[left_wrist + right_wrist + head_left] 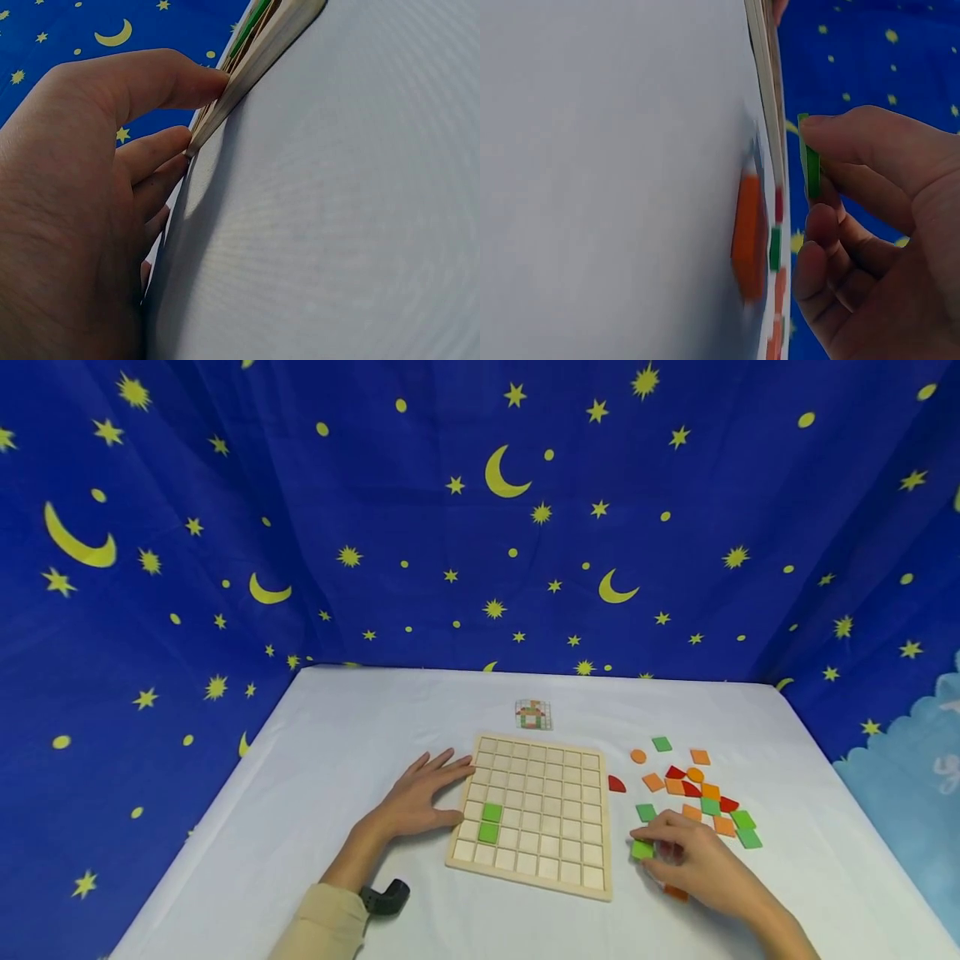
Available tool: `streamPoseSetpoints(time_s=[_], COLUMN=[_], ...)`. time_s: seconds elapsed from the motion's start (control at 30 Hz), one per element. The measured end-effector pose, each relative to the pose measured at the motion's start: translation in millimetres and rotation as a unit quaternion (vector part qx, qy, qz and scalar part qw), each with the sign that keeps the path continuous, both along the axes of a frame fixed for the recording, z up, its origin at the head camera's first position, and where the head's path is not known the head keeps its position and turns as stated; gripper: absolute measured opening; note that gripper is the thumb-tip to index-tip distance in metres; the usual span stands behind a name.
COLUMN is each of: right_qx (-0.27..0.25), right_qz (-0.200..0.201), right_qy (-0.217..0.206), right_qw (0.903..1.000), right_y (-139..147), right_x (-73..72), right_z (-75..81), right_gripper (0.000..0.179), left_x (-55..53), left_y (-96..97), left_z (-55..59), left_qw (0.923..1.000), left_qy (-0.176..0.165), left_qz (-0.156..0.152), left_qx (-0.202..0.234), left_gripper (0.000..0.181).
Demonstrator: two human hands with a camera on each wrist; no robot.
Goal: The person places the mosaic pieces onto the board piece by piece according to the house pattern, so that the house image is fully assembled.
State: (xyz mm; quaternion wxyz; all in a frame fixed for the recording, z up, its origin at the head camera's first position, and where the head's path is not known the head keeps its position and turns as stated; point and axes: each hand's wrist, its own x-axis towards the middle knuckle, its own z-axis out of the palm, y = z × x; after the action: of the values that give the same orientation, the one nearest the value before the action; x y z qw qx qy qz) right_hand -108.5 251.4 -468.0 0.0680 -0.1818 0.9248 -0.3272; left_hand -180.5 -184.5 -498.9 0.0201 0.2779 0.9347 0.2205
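Observation:
My right hand (693, 860) pinches a light green square tile (642, 850) between thumb and fingers, to the right of the wooden grid board (551, 888). In the right wrist view the green tile (811, 161) is seen edge-on, raised off the table. My left hand (420, 797) lies with fingers spread, thumb and fingertips touching the board's left edge. The left wrist view shows the thumb (202, 84) against the board's rim (259, 64). Two green square tiles, one (491, 812) directly above the other (488, 832), sit in cells near the board's lower left.
Loose orange, red and green tiles (723, 826) lie scattered right of the board. A red quarter-circle (617, 784) is close to its right edge. An orange tile (677, 893) lies beneath my right hand. A small picture card (533, 715) lies behind the board.

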Motion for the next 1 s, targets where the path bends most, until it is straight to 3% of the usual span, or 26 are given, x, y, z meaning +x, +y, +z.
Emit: streamPoseSetpoints(time_s=[0.43,1.0], right_qx=[-0.030,-0.055], right_qz=[0.087,0.158], right_qy=[0.029,0.027], right_qw=[0.9954,0.9856], right_y=[-45.5,-96.7], right_x=[-11.6,-30.8], right_z=[-1.5,-2.8], right_gripper=[0.028,0.028], left_x=[0.5,1.6], left_y=[-1.0,-0.3], left_z=[-1.3,1.0], left_qw=[1.0000,1.0000], left_qy=[-0.001,0.000], left_qz=[-0.002,0.002], left_qx=[-0.002,0.003], left_gripper=[0.076,0.075])
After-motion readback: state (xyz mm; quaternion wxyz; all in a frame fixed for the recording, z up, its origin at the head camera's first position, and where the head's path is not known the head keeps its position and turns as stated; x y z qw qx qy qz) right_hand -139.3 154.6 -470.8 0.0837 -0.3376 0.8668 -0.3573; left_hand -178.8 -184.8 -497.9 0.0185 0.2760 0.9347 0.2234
